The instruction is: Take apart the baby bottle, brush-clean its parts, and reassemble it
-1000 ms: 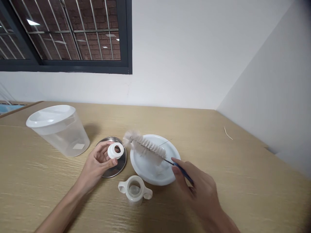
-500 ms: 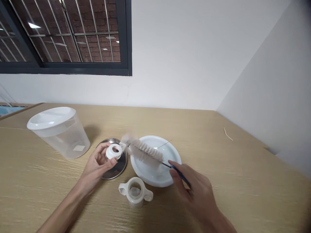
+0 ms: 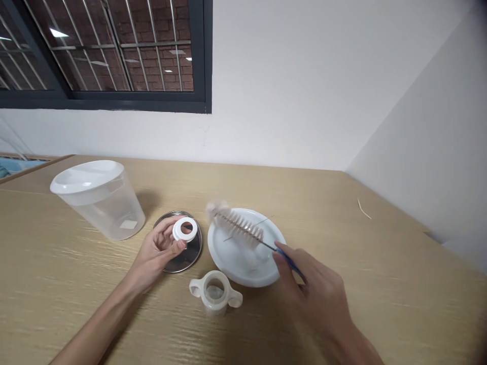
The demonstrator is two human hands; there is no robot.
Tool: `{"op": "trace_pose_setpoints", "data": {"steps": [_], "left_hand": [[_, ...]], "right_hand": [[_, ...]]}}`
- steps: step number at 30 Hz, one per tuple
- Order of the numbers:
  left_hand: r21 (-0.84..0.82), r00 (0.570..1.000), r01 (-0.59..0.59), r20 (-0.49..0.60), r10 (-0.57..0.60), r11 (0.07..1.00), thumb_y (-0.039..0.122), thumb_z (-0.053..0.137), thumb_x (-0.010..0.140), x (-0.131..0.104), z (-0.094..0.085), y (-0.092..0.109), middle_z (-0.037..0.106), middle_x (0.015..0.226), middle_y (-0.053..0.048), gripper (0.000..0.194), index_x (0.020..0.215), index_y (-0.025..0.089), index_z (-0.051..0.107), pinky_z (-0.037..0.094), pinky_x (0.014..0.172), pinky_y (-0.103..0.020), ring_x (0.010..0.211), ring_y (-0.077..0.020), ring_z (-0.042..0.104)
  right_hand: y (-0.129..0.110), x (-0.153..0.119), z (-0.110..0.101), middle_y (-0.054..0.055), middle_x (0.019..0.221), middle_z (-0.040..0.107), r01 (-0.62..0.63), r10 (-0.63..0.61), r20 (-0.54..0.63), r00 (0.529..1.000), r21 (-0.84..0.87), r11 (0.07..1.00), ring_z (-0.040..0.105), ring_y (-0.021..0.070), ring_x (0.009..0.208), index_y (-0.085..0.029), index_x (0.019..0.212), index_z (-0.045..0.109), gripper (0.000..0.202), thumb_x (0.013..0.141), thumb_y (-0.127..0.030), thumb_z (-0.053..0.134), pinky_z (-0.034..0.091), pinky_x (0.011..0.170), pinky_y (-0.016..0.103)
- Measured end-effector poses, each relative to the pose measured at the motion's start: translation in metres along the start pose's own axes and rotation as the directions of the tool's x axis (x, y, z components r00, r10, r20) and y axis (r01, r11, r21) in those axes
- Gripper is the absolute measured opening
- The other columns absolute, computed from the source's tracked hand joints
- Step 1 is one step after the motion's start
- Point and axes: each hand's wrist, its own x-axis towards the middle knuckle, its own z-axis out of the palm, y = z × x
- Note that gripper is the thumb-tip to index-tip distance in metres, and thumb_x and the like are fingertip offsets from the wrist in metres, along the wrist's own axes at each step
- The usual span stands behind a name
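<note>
A white bottle collar ring (image 3: 191, 235) with a round hole is pinched in my left hand (image 3: 155, 251), above a shiny metal plate (image 3: 186, 262). My right hand (image 3: 317, 284) grips the blue handle of a bottle brush (image 3: 243, 228). Its pale bristles point up and left over a white bowl (image 3: 266, 276), and the bristle tip is apart from the ring. Between my hands, nearer to me, stands a translucent baby bottle (image 3: 215, 299) with two side handles and an uncovered mouth.
A clear plastic container with a white rim (image 3: 108, 203) stands at the left on the wooden table (image 3: 380, 304). A thin pale strip (image 3: 364, 209) lies far right. Behind the table are a white wall and a barred window (image 3: 152, 50).
The brush head has come away from the ring, moving right. My left hand has turned the ring's opening more towards me. The whole view has shifted slightly.
</note>
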Motion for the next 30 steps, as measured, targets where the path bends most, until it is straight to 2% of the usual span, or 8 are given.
{"op": "trace_pose_setpoints", "data": {"steps": [4, 7, 10, 15, 19, 22, 27, 30], "left_hand": [[0.021, 1.000, -0.009, 0.020, 0.009, 1.000, 0.029, 0.088, 0.077, -0.0014, 0.0009, 0.0019, 0.075, 0.119, -0.010, 0.048, 0.122, 0.022, 0.071, 0.054, 0.090, -0.024, 0.108, -0.0211, 0.070], [0.024, 0.997, -0.016, 0.076, 0.014, 1.000, 0.027, 0.088, 0.077, -0.0017, 0.0027, 0.0038, 0.075, 0.118, -0.010, 0.048, 0.121, 0.023, 0.071, 0.055, 0.089, -0.025, 0.107, -0.0218, 0.071], [0.036, 0.995, -0.013, 0.097, 0.009, 0.999, 0.026, 0.088, 0.077, -0.0013, 0.0042, 0.0052, 0.076, 0.118, -0.010, 0.046, 0.120, 0.023, 0.072, 0.055, 0.090, -0.026, 0.108, -0.0223, 0.072], [0.029, 0.993, 0.004, 0.118, -0.008, 1.000, 0.025, 0.088, 0.078, -0.0003, 0.0065, 0.0060, 0.076, 0.118, -0.011, 0.045, 0.119, 0.022, 0.071, 0.054, 0.093, -0.029, 0.108, -0.0231, 0.071], [0.015, 0.990, 0.051, 0.131, -0.053, 0.999, 0.025, 0.088, 0.078, -0.0008, 0.0073, 0.0037, 0.076, 0.116, -0.010, 0.045, 0.119, 0.022, 0.069, 0.053, 0.094, -0.030, 0.110, -0.0230, 0.070], [0.046, 0.992, 0.066, 0.103, -0.070, 0.997, 0.025, 0.088, 0.078, -0.0028, 0.0063, 0.0024, 0.075, 0.119, -0.010, 0.046, 0.120, 0.023, 0.070, 0.052, 0.097, -0.031, 0.111, -0.0225, 0.069], [0.054, 0.997, 0.062, 0.036, -0.064, 0.997, 0.025, 0.089, 0.075, -0.0045, 0.0055, 0.0037, 0.076, 0.113, -0.008, 0.047, 0.119, 0.025, 0.074, 0.055, 0.088, -0.028, 0.104, -0.0213, 0.069], [0.023, 0.997, 0.076, 0.025, -0.077, 0.997, 0.025, 0.089, 0.075, -0.0039, 0.0064, 0.0042, 0.077, 0.113, -0.008, 0.046, 0.119, 0.024, 0.075, 0.055, 0.090, -0.027, 0.105, -0.0201, 0.071]], "right_hand": [[-0.0022, 0.0002, -0.0014, 0.003, 0.077, 0.074, -0.108, 0.108, 0.001, 0.994, 0.026, 0.994, 0.065, 0.0098, 0.056, -0.014, 0.107, 0.070, 0.016, 0.103, -0.023, 0.057, 0.046, 0.051, 0.021], [-0.0078, 0.0000, 0.0006, 0.001, 0.073, 0.071, -0.027, 0.024, 0.032, 0.999, 0.107, 0.994, 0.064, 0.0099, 0.056, -0.013, 0.111, 0.069, 0.017, 0.102, -0.020, 0.057, 0.048, 0.053, 0.021], [-0.0077, -0.0007, 0.0034, 0.002, 0.072, 0.070, 0.032, -0.034, 0.017, 0.999, 0.068, 0.997, 0.064, 0.0107, 0.056, -0.012, 0.113, 0.068, 0.017, 0.101, -0.020, 0.059, 0.048, 0.054, 0.023], [-0.0039, 0.0015, -0.0030, 0.003, 0.077, 0.075, -0.134, 0.134, -0.007, 0.991, 0.012, 0.991, 0.065, 0.0102, 0.055, -0.014, 0.105, 0.071, 0.017, 0.102, -0.024, 0.058, 0.047, 0.049, 0.021], [-0.0075, 0.0026, -0.0046, 0.001, 0.071, 0.070, -0.036, 0.031, 0.043, 0.999, 0.128, 0.991, 0.065, 0.0108, 0.056, -0.014, 0.109, 0.070, 0.018, 0.102, -0.022, 0.056, 0.048, 0.051, 0.021], [-0.0064, 0.0007, -0.0002, 0.001, 0.074, 0.071, 0.022, -0.029, 0.054, 0.998, 0.124, 0.992, 0.066, 0.0114, 0.057, -0.014, 0.111, 0.069, 0.016, 0.101, -0.020, 0.058, 0.050, 0.054, 0.022], [-0.0005, 0.0009, -0.0005, 0.004, 0.079, 0.076, -0.105, 0.104, 0.018, 0.994, 0.039, 0.994, 0.069, 0.0128, 0.058, -0.015, 0.105, 0.071, 0.016, 0.101, -0.024, 0.059, 0.050, 0.051, 0.022], [-0.0030, 0.0028, -0.0041, 0.003, 0.078, 0.076, -0.092, 0.090, 0.029, 0.996, 0.082, 0.992, 0.064, 0.0106, 0.052, -0.015, 0.106, 0.071, 0.016, 0.101, -0.023, 0.058, 0.048, 0.048, 0.021]]}}
